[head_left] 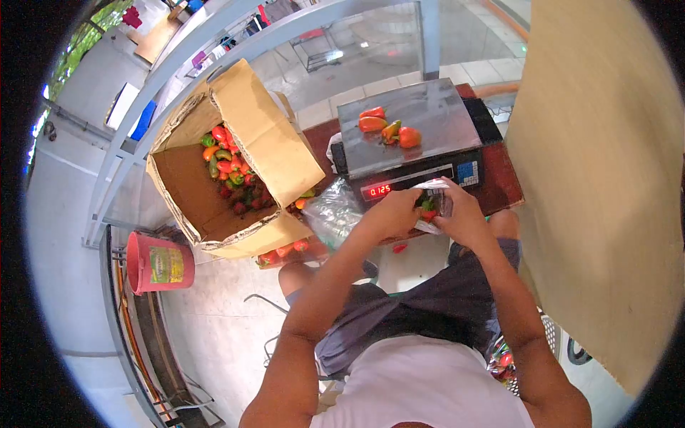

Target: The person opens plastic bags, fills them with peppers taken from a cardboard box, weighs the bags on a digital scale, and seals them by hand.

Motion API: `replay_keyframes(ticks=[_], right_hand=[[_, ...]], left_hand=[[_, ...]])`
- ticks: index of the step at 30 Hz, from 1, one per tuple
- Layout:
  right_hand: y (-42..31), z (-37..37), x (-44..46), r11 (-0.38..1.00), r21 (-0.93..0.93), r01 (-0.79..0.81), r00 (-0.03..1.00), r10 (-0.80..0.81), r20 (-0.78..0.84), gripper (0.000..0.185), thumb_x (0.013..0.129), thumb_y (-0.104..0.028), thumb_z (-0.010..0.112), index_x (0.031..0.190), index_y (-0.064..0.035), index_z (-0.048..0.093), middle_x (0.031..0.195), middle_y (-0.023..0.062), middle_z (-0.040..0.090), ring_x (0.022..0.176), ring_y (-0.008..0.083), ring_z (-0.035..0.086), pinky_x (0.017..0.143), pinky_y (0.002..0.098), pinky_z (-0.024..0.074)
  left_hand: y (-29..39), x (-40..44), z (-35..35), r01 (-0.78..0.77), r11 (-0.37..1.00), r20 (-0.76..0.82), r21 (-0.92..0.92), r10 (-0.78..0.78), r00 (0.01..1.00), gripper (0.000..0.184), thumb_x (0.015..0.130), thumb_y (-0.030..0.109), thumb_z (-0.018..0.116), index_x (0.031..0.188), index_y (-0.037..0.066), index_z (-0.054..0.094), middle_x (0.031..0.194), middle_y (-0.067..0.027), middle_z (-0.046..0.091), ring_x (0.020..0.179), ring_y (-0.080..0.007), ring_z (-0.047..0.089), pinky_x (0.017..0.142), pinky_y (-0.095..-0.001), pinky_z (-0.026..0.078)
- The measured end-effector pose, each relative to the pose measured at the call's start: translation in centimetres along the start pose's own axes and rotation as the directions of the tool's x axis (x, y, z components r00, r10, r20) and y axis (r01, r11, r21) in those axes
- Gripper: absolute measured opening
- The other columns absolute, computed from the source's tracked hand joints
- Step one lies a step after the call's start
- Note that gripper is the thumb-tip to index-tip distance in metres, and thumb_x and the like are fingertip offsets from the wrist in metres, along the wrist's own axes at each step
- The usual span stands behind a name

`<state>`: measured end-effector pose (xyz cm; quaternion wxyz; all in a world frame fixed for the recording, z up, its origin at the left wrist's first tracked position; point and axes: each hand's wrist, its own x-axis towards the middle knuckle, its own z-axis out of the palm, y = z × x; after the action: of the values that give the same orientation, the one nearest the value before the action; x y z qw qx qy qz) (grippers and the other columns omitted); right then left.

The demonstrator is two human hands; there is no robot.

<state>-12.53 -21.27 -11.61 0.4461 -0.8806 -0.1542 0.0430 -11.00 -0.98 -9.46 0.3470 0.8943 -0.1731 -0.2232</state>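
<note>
My left hand [398,212] and my right hand [462,215] grip the mouth of a clear plastic bag [432,185] from either side. Red and green peppers [428,209] show inside it. Just beyond my hands stands a digital scale [399,187] with a red display that reads 0.125. Several orange-red peppers [409,137] lie on its metal plate [449,121]. Left of my left hand is a heap of empty-looking clear plastic bags [330,217]. My fingertips are partly hidden behind the bag's folds.
An open cardboard box [275,143] at the left holds many red, orange and green peppers [232,167]. Bagged peppers [285,251] lie below it. A pink bucket [160,262] stands on the floor. A tall tan board [599,157] rises on the right, near a basket [548,334] with packed peppers.
</note>
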Motion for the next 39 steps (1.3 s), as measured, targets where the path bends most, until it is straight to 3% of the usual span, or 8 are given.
replay_keyframes(ticks=[6, 15, 18, 20, 24, 31, 35, 39], right_hand=[[-1.0, -1.7, 0.0, 0.992, 0.072, -0.107, 0.99, 0.099, 0.105, 0.054, 0.067, -0.008, 0.076, 0.118, 0.0006, 0.063, 0.124, 0.0209, 0.064, 0.114, 0.0378, 0.064, 0.101, 0.04, 0.0491], [-0.8, -1.8, 0.0, 0.994, 0.014, 0.107, 0.993, -0.107, 0.053, 0.065, 0.065, -0.013, 0.083, 0.123, 0.0029, 0.059, 0.132, 0.0253, 0.058, 0.12, 0.0378, 0.06, 0.103, 0.04, 0.0472], [0.3, -1.9, 0.7, 0.995, 0.07, -0.073, 0.989, 0.063, 0.136, 0.068, 0.066, -0.016, 0.085, 0.125, 0.0037, 0.058, 0.133, 0.0254, 0.057, 0.12, 0.0351, 0.06, 0.102, 0.0387, 0.0472], [-0.2, -2.2, 1.7, 0.981, 0.13, -0.144, 0.973, 0.116, 0.202, 0.07, 0.065, -0.017, 0.086, 0.126, 0.0047, 0.058, 0.135, 0.0252, 0.057, 0.12, 0.0339, 0.06, 0.103, 0.0382, 0.0468], [-4.3, -4.1, 2.1, 0.968, 0.139, -0.208, 0.967, 0.183, 0.175, 0.075, 0.064, -0.018, 0.087, 0.129, 0.0049, 0.056, 0.134, 0.0246, 0.058, 0.119, 0.0336, 0.062, 0.102, 0.0381, 0.0474], [-2.0, -2.6, 1.0, 1.0, -0.003, -0.004, 0.995, 0.004, 0.099, 0.079, 0.064, -0.017, 0.086, 0.133, 0.0031, 0.054, 0.131, 0.0235, 0.06, 0.121, 0.0329, 0.061, 0.104, 0.0358, 0.0459], [-3.4, -3.6, 1.6, 0.99, 0.107, -0.095, 0.984, 0.077, 0.161, 0.085, 0.067, -0.019, 0.087, 0.139, 0.0055, 0.049, 0.137, 0.0255, 0.055, 0.129, 0.0297, 0.055, 0.11, 0.0347, 0.04], [-2.7, -3.7, 1.1, 0.991, 0.116, -0.067, 0.993, 0.055, 0.106, 0.085, 0.066, -0.022, 0.088, 0.138, 0.0036, 0.051, 0.137, 0.0229, 0.057, 0.126, 0.0301, 0.057, 0.107, 0.0349, 0.0429]], left_hand=[[-5.5, 7.9, -12.0, -0.217, 0.87, -0.384, 0.443, 0.403, 0.83, 0.037, 0.07, 0.014, 0.075, 0.106, 0.014, 0.07, 0.112, -0.0095, 0.07, 0.113, -0.0362, 0.06, 0.094, -0.0421, 0.052], [-8.9, 11.1, -12.5, 0.392, 0.811, -0.459, 0.434, -0.175, 0.871, 0.042, 0.07, 0.012, 0.075, 0.111, 0.012, 0.067, 0.109, -0.0159, 0.068, 0.108, -0.0327, 0.063, 0.092, -0.0419, 0.053], [-7.4, 8.4, -12.7, 0.123, 0.992, -0.625, -0.019, -0.108, 0.773, 0.048, 0.073, 0.002, 0.07, 0.12, 0.009, 0.061, 0.105, -0.0166, 0.067, 0.098, -0.0321, 0.068, 0.081, -0.0405, 0.059], [-3.5, 4.8, -9.8, -0.27, 0.619, -0.464, -0.738, -0.174, 0.869, 0.047, 0.077, -0.002, 0.069, 0.122, 0.005, 0.058, 0.107, -0.014, 0.067, 0.097, -0.0273, 0.069, 0.075, -0.0366, 0.06], [-1.8, 1.0, -1.2, -0.03, 0.288, 0.021, -0.957, 0.174, 0.985, 0.049, 0.083, -0.002, 0.064, 0.13, 0.007, 0.055, 0.116, -0.0139, 0.066, 0.098, -0.0236, 0.067, 0.078, -0.034, 0.06], [2.1, 0.9, -7.0, 0.205, 0.878, 0.308, -0.432, -0.07, 0.949, 0.041, 0.087, 0.011, 0.062, 0.128, 0.01, 0.063, 0.116, -0.0159, 0.067, 0.094, -0.0241, 0.07, 0.078, -0.0356, 0.058], [-3.2, 7.9, -7.6, 0.002, 0.965, -0.591, 0.263, 0.16, 0.791, 0.04, 0.078, 0.023, 0.073, 0.116, 0.01, 0.067, 0.103, -0.0184, 0.066, 0.106, -0.0358, 0.064, 0.09, -0.0472, 0.053], [-3.9, 11.5, -4.3, 0.199, 0.907, -0.548, 0.37, 0.04, 0.835, 0.049, 0.073, 0.032, 0.079, 0.117, 0.012, 0.067, 0.107, -0.0171, 0.065, 0.103, -0.0375, 0.061, 0.09, -0.0517, 0.051]])
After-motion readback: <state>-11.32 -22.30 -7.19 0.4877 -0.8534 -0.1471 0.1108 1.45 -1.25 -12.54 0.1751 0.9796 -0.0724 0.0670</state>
